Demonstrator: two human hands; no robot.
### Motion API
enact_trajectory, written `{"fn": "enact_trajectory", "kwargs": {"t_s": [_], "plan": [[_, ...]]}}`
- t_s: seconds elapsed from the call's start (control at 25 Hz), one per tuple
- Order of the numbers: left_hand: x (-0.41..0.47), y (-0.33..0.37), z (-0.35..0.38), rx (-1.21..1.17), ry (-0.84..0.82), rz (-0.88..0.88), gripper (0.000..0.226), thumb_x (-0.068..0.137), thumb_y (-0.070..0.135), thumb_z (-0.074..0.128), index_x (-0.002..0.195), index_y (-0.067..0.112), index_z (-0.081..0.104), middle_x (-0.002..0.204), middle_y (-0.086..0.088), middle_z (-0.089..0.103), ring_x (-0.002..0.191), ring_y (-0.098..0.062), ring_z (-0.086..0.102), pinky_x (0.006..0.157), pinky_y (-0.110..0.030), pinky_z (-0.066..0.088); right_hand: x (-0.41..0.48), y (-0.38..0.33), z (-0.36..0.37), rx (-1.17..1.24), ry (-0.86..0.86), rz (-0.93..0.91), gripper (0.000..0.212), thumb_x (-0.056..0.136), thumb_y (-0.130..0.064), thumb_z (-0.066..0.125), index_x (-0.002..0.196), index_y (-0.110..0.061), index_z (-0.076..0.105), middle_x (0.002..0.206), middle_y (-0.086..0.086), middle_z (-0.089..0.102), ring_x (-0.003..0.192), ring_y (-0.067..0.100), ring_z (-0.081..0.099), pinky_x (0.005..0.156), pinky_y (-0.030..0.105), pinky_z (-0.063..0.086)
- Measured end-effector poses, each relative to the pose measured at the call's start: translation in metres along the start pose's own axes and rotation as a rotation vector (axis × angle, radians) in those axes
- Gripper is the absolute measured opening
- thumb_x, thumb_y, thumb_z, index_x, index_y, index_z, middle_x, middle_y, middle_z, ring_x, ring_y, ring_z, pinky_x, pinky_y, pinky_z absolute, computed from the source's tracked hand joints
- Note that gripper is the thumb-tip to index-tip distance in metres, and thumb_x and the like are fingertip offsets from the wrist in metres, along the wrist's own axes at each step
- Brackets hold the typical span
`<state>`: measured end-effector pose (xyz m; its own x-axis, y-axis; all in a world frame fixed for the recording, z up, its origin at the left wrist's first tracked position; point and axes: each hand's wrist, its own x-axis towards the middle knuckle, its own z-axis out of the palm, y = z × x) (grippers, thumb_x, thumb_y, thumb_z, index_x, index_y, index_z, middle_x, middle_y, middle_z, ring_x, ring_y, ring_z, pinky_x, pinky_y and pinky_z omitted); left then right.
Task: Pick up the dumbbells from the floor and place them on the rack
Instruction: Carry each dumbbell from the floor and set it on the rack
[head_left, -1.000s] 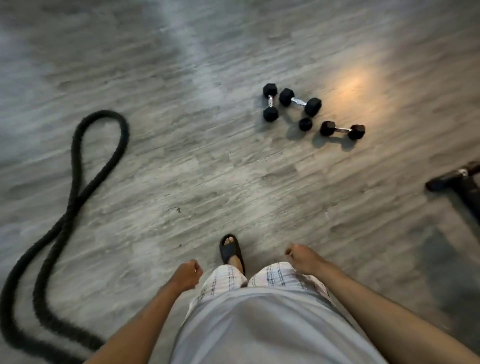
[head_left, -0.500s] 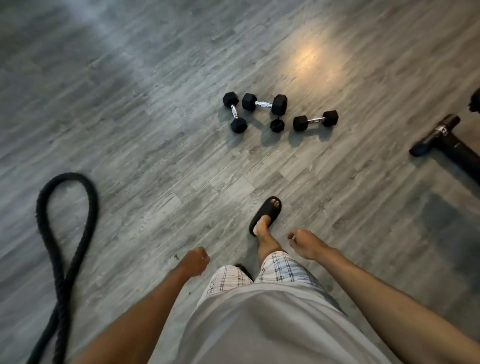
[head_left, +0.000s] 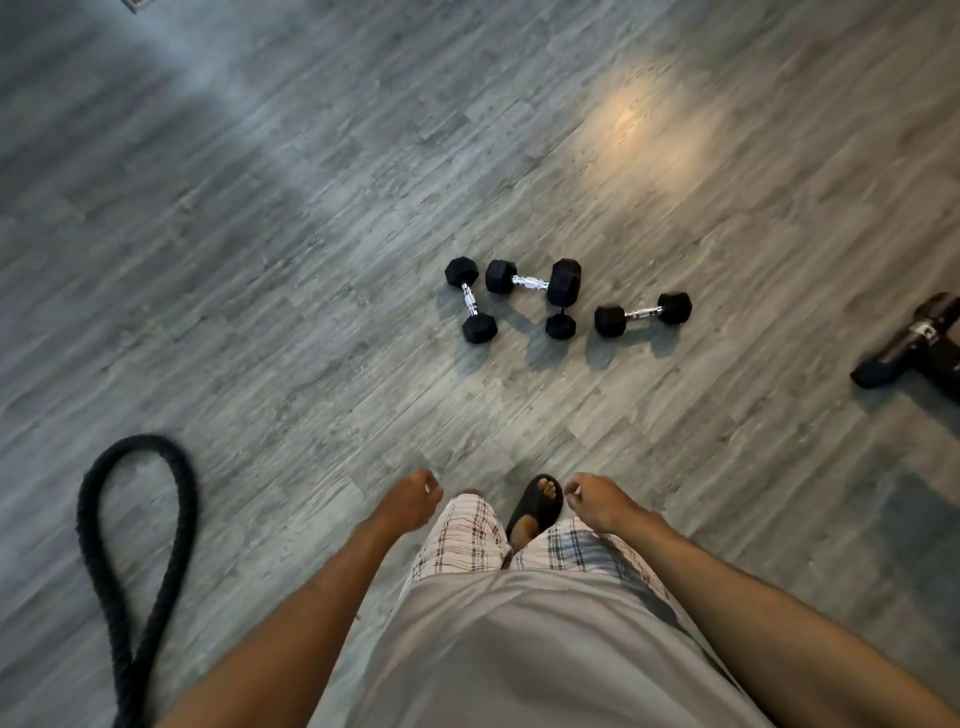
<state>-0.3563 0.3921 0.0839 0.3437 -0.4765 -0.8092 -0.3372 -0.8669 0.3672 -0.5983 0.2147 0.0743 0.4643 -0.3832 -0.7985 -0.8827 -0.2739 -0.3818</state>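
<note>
While a person stands looking down at a grey wood-plank floor (head_left: 260, 270), both bare hands hang in front of the thighs and hold nothing. The left hand (head_left: 410, 499) and the right hand (head_left: 597, 501) each have loosely curled fingers and sit apart, either side of plaid shorts (head_left: 467, 540) below a grey shirt (head_left: 519, 649). One foot in a black slide sandal (head_left: 535, 506) shows between them. Well ahead of the hands, black hex dumbbells with chrome handles lie close together on the floor. The left dumbbell (head_left: 471, 300) points away from the viewer. Just beside it, the middle dumbbell (head_left: 532, 281) lies crosswise, with a larger head at its right end. A small hex head (head_left: 561, 326) sits just in front of that larger end, its handle mostly hidden. The right dumbbell (head_left: 643, 314) lies crosswise, slightly apart from the others. A thick black battle rope (head_left: 137, 545) loops across the floor at lower left. Part of a black equipment base (head_left: 906, 348) shows at the right edge.
</note>
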Motion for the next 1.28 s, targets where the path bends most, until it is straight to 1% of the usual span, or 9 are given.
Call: {"fn": "enact_trajectory", "kwargs": {"t_s": [0.12, 0.24, 0.36, 0.48, 0.64, 0.8, 0.96, 1.16, 1.28], "plan": [[0.039, 0.033, -0.03, -0.018, -0.015, 0.003, 0.008, 0.095, 0.019, 0.053, 0.092, 0.012, 0.055, 0.081, -0.012, 0.068, 0.067, -0.027, 0.066, 0.07, -0.037, 0.056, 0.036, -0.017, -0.036, 0.03, -0.008, 0.014, 0.022, 0.097, -0.016, 0.05, 0.107, -0.006, 0.067, 0.113, 0.016, 0.069, 0.106, 0.03, 0.063, 0.085, 0.034, 0.049], [0.077, 0.048, -0.056, 0.029, -0.071, -0.013, 0.009, 0.095, 0.019, 0.053, 0.094, 0.011, 0.058, 0.094, -0.017, 0.07, 0.074, -0.025, 0.063, 0.077, -0.038, 0.055, 0.068, -0.032, -0.064, 0.02, -0.027, 0.039, 0.014, 0.094, -0.014, 0.052, 0.096, -0.011, 0.066, 0.108, 0.015, 0.071, 0.1, 0.028, 0.064, 0.078, 0.031, 0.047], [0.123, 0.061, -0.094, 0.041, -0.127, -0.021, 0.016, 0.096, 0.023, 0.052, 0.098, 0.009, 0.059, 0.099, -0.018, 0.07, 0.08, -0.027, 0.063, 0.077, -0.036, 0.053, 0.111, -0.052, -0.098, 0.003, -0.057, 0.079, 0.017, 0.093, -0.014, 0.052, 0.097, -0.009, 0.068, 0.108, 0.017, 0.071, 0.102, 0.032, 0.064, 0.082, 0.033, 0.048], [0.163, 0.073, -0.144, 0.016, -0.181, -0.087, 0.011, 0.096, 0.021, 0.052, 0.093, 0.011, 0.054, 0.082, -0.012, 0.067, 0.076, -0.031, 0.068, 0.062, -0.029, 0.051, 0.155, -0.078, -0.134, -0.012, -0.052, 0.104, 0.023, 0.093, -0.015, 0.048, 0.102, -0.006, 0.067, 0.109, 0.017, 0.071, 0.102, 0.034, 0.064, 0.085, 0.036, 0.049], [0.218, 0.095, -0.205, -0.019, -0.184, -0.104, 0.01, 0.098, 0.018, 0.051, 0.097, 0.009, 0.054, 0.075, -0.007, 0.063, 0.059, -0.016, 0.059, 0.048, -0.022, 0.045, 0.205, -0.129, -0.175, 0.011, -0.04, 0.079, 0.019, 0.094, -0.013, 0.05, 0.1, -0.005, 0.066, 0.102, 0.015, 0.07, 0.096, 0.031, 0.064, 0.08, 0.037, 0.052], [0.285, 0.116, -0.239, -0.069, -0.114, -0.06, 0.011, 0.097, 0.02, 0.051, 0.098, 0.01, 0.054, 0.077, -0.009, 0.066, 0.061, -0.02, 0.062, 0.062, -0.033, 0.056, 0.271, -0.168, -0.195, -0.007, -0.074, 0.073, 0.017, 0.091, -0.013, 0.049, 0.099, -0.009, 0.064, 0.103, 0.015, 0.066, 0.099, 0.034, 0.061, 0.076, 0.034, 0.048], [0.354, 0.122, -0.237, -0.053, -0.111, -0.037, 0.012, 0.096, 0.025, 0.052, 0.096, 0.013, 0.056, 0.09, -0.016, 0.07, 0.081, -0.032, 0.069, 0.081, -0.046, 0.057, 0.343, -0.187, -0.201, 0.006, -0.071, 0.029, 0.02, 0.092, -0.013, 0.048, 0.103, -0.01, 0.064, 0.104, 0.013, 0.067, 0.096, 0.031, 0.064, 0.078, 0.032, 0.051], [0.467, 0.103, -0.201, -0.102, -0.111, -0.072, 0.012, 0.096, 0.025, 0.053, 0.097, 0.014, 0.058, 0.096, -0.015, 0.07, 0.087, -0.031, 0.067, 0.084, -0.047, 0.056, 0.462, -0.172, -0.183, 0.032, -0.082, 0.02, 0.021, 0.096, -0.018, 0.047, 0.111, -0.013, 0.061, 0.109, 0.013, 0.067, 0.103, 0.028, 0.063, 0.077, 0.025, 0.042], [0.538, 0.087, -0.175, -0.133, -0.139, -0.115, 0.017, 0.098, 0.023, 0.051, 0.105, 0.01, 0.059, 0.094, -0.014, 0.07, 0.081, -0.027, 0.068, 0.077, -0.038, 0.057, 0.539, -0.154, -0.167, 0.098, -0.091, 0.053, 0.021, 0.095, -0.02, 0.048, 0.109, -0.016, 0.064, 0.106, 0.01, 0.07, 0.104, 0.026, 0.063, 0.085, 0.032, 0.05]]}}
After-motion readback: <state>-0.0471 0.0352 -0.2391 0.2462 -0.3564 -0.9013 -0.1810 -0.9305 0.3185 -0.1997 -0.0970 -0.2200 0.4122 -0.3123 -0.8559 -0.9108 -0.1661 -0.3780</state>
